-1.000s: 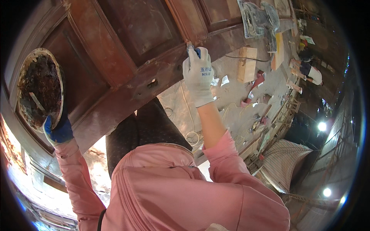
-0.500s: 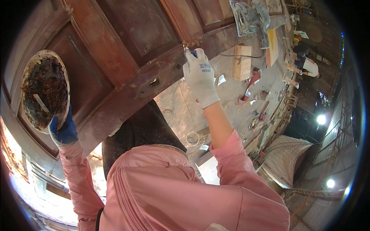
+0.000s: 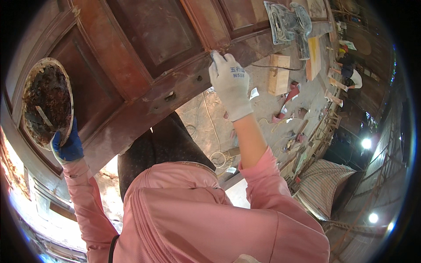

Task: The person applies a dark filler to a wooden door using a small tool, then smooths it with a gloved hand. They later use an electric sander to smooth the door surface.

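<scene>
My left hand (image 3: 70,142), in a blue and white glove, grips the rim of a round, shallow pan (image 3: 71,87). Dark brown paste (image 3: 50,92) coats its inside, and a small flat strip (image 3: 44,116) lies in it. A brown panelled wooden door (image 3: 131,111) stretches below both hands. At the door's near rail, by a panel moulding joint, my right hand (image 3: 230,85) in a white glove has its fingers closed and pressed down. Whatever those fingers hold is hidden beneath them. Holes (image 3: 170,95) show in the rail to the left of this hand.
A dusty power sander (image 3: 287,26) rests on the door at the right, its cable trailing off. Beyond the edge are a wooden block (image 3: 278,74), sandpaper scraps (image 3: 287,103) and a pale hose (image 3: 215,131) on the floor. Another person (image 3: 354,79) is far right.
My right hand has rolled slightly over its spot on the rail, hiding the small shiny tip that showed at its fingers. The pan has shifted a little left in view.
</scene>
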Demonstrator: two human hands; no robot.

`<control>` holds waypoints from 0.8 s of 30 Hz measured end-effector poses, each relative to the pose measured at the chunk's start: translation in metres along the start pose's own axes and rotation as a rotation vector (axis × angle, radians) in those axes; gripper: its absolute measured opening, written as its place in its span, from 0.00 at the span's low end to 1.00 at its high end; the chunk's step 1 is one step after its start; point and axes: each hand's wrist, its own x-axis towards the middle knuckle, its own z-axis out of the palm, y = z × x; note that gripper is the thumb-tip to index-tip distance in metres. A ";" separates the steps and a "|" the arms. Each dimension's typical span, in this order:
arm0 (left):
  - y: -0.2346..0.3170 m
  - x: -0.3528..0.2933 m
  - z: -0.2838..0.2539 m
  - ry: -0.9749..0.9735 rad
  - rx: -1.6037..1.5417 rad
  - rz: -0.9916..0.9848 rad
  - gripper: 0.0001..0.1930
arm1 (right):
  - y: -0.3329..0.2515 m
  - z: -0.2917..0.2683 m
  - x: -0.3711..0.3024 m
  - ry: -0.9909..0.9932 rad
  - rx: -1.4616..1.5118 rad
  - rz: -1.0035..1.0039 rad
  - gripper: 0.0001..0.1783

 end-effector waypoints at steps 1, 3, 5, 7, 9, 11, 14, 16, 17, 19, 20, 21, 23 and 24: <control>0.000 0.001 -0.002 0.004 0.008 0.012 0.39 | -0.002 -0.001 -0.002 -0.005 0.002 -0.018 0.16; 0.000 0.000 -0.001 0.010 0.024 0.031 0.39 | 0.001 0.006 -0.009 0.003 -0.017 -0.039 0.16; -0.001 -0.003 0.003 0.013 0.038 0.044 0.39 | 0.005 0.009 -0.013 -0.010 -0.047 -0.069 0.16; 0.000 0.000 -0.002 0.000 0.028 0.018 0.40 | 0.013 0.007 -0.016 -0.044 -0.098 -0.103 0.16; 0.001 0.001 -0.007 0.009 0.026 0.011 0.40 | 0.021 0.009 -0.019 -0.055 -0.135 -0.141 0.16; 0.002 0.000 -0.010 0.037 0.031 0.022 0.40 | 0.027 0.009 -0.019 -0.050 -0.124 -0.162 0.17; 0.003 -0.002 -0.008 0.050 0.027 0.007 0.39 | 0.034 0.008 -0.016 -0.011 0.009 -0.135 0.17; 0.002 -0.002 -0.008 0.050 0.026 0.012 0.39 | 0.039 0.010 -0.011 0.026 0.150 -0.088 0.17; 0.002 -0.002 -0.008 0.050 0.025 0.015 0.39 | 0.040 0.010 -0.009 0.051 0.137 -0.096 0.17; 0.000 -0.004 0.003 0.099 0.053 0.050 0.39 | 0.037 0.008 -0.005 0.099 0.112 -0.109 0.17; -0.001 -0.004 0.007 0.124 0.067 0.068 0.39 | 0.036 0.010 -0.006 0.097 0.087 -0.142 0.17; 0.000 -0.004 0.006 0.106 0.052 0.055 0.39 | 0.036 0.013 -0.007 0.096 0.061 -0.175 0.17; 0.002 -0.001 0.002 0.069 0.023 0.027 0.40 | 0.038 0.016 -0.010 0.091 0.014 -0.213 0.18; 0.003 -0.001 -0.001 0.045 0.023 0.019 0.40 | 0.039 0.017 -0.013 0.087 -0.005 -0.222 0.18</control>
